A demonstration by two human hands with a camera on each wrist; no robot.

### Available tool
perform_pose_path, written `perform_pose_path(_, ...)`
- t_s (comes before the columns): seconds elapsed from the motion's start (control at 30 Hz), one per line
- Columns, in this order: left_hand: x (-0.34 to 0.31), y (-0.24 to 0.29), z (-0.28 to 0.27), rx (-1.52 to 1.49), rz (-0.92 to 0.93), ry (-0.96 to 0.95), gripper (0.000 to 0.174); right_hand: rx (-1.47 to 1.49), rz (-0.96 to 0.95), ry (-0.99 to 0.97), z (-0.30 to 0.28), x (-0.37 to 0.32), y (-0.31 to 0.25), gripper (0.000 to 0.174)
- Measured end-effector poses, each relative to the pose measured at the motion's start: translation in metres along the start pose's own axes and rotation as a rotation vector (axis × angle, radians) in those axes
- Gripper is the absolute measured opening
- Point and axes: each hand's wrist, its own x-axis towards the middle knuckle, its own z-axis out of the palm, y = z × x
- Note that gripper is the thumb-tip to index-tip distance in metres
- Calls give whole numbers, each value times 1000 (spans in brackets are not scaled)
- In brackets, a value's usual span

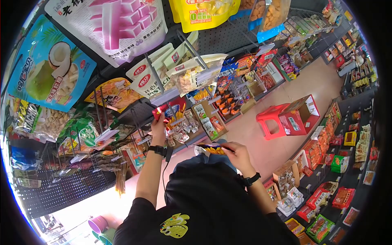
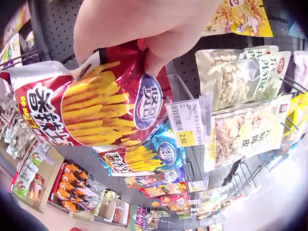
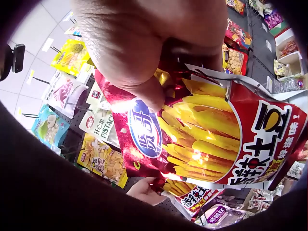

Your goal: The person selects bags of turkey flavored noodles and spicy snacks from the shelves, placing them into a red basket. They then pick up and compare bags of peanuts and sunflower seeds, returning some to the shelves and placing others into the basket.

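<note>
The left hand pinches the top of a red snack bag with yellow fries printed on it, beside a price tag on the rack; in the head view this hand is raised at the hooks. A similar red bag is pinched at its edge by the right hand, thumb in front. In the head view the right hand is low, near the body, with its bag seen at a slant. Blue bags hang below the left hand's bag.
Bags of pistachios hang beside the left hand. Overhead are a purple-printed bag and a coconut bag. A red stool with a red box stands in the aisle. Stocked shelves line the right side.
</note>
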Motion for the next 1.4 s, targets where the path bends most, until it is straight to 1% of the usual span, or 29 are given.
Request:
perform_pose_path(0.07,8,7,14,-73,58,130,21,5,-1,-16,1,0,-2,20)
perform_pose_path(0.13,13,14,22,-133,78,144,23,17,-2,-10,3,-1,-3,20)
perform_pose_path(0.2,14,21,22,-6,19,169,23,29,-4,-6,4,-2,-2,20)
perform_pose_path(0.23,20,13,14,37,46,95,29,62,39,18,6,-3,2,20)
perform_pose_path(0.27,18,8,9,36,48,93,29,95,81,42,8,-4,5,21)
perform_pose_path(0.3,13,4,5,67,123,66,37,94,78,48,11,-4,9,21)
perform_pose_path(0.33,7,1,2,96,199,39,45,202,160,81,15,-3,14,23)
perform_pose_path(0.37,-28,21,15,8,79,144,53,312,242,113,17,-1,15,25)
perform_pose_path(0.4,-46,28,12,8,82,138,53,313,240,119,16,1,11,25)
perform_pose_path(0.47,-73,35,4,138,52,79,41,338,209,174,15,3,2,29)
perform_pose_path(0.5,-84,39,2,143,50,75,41,341,213,178,16,4,6,29)
perform_pose_path(0.57,-104,50,-4,316,86,-219,38,441,224,157,22,6,16,29)
perform_pose_path(0.6,-117,61,0,319,79,-213,38,443,230,151,24,7,17,29)
perform_pose_path(0.67,-143,78,16,261,94,-517,34,582,238,73,29,10,17,29)
perform_pose_path(0.7,-147,78,18,263,136,-589,33,590,231,54,32,12,17,28)
perform_pose_path(0.73,-149,76,18,261,141,-577,33,590,225,42,34,13,16,28)
perform_pose_path(0.8,-149,72,19,289,11,-581,26,549,221,21,36,15,11,25)
perform_pose_path(0.83,-149,69,19,267,-13,-529,24,546,214,17,36,16,7,25)
perform_pose_path(0.87,-150,67,18,263,-7,-529,24,536,212,13,34,16,2,24)
perform_pose_path(0.93,-152,65,20,67,-61,-502,23,522,210,15,28,17,-1,23)
perform_pose_path(1.03,-152,66,17,29,-75,-502,23,509,188,-27,19,18,1,20)
perform_pose_path(1.07,-152,65,14,29,-75,-502,23,506,145,-35,19,18,3,19)
perform_pose_path(1.1,-151,63,11,30,-137,-481,23,504,103,-43,18,18,4,19)
perform_pose_path(1.13,-149,61,10,30,-199,-459,22,504,103,-42,17,18,6,19)
perform_pose_path(1.2,-146,57,9,-7,-200,-449,22,492,224,-111,16,16,10,20)
perform_pose_path(1.23,-145,56,8,-45,-200,-436,22,493,226,-110,14,16,15,20)
perform_pose_path(1.3,-145,56,6,-26,-198,-448,22,462,249,-269,11,17,23,22)
perform_pose_path(1.37,-144,56,6,-5,-196,-465,22,483,260,-238,14,16,22,23)
perform_pose_path(1.4,-144,56,6,31,-146,-512,22,502,270,-213,15,15,21,23)
